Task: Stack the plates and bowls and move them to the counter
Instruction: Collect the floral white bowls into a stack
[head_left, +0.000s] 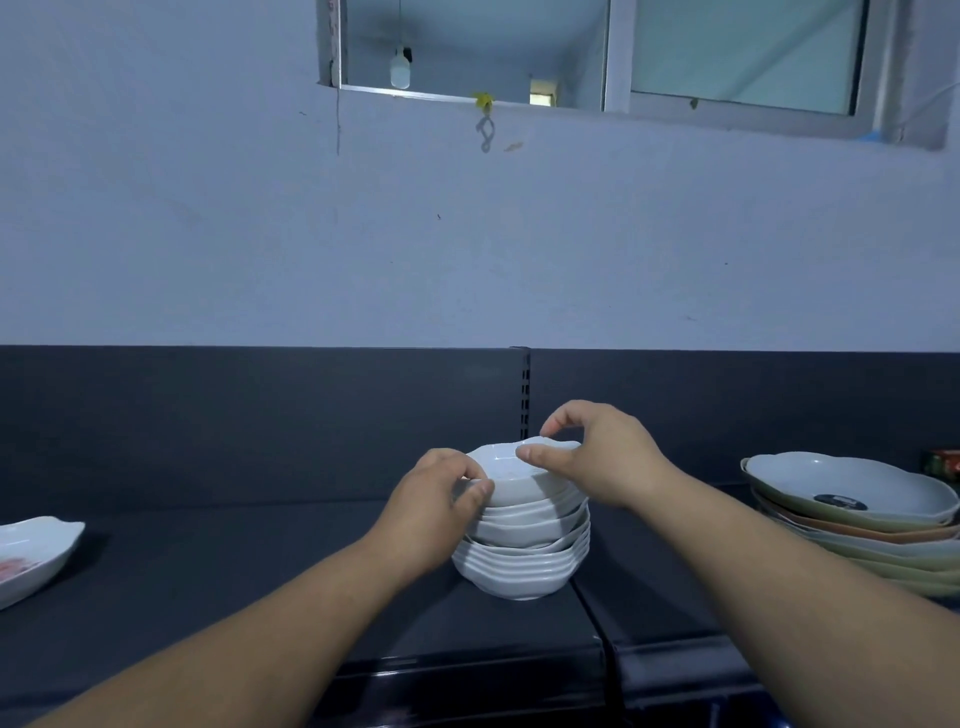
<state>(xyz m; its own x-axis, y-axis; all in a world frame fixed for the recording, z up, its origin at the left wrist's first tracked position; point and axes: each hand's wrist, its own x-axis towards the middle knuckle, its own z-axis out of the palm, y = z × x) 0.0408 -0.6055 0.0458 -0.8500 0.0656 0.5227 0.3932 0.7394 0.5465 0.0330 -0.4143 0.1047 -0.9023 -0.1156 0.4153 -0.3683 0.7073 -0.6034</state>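
Observation:
A stack of several white bowls stands on the dark counter, near its middle. The top bowl sits tilted on the stack. My left hand grips the left side of the upper bowls, thumb on the top bowl's rim. On the top bowl's right rim, my right hand pinches with thumb and curled fingers. A second stack of wide plates, white on top with green and brown ones under it, rests on the counter at the right.
A white dish with a red pattern lies at the counter's left edge. A dark back panel rises behind the counter, below a pale wall with a window. A seam runs across the counter beside the bowls.

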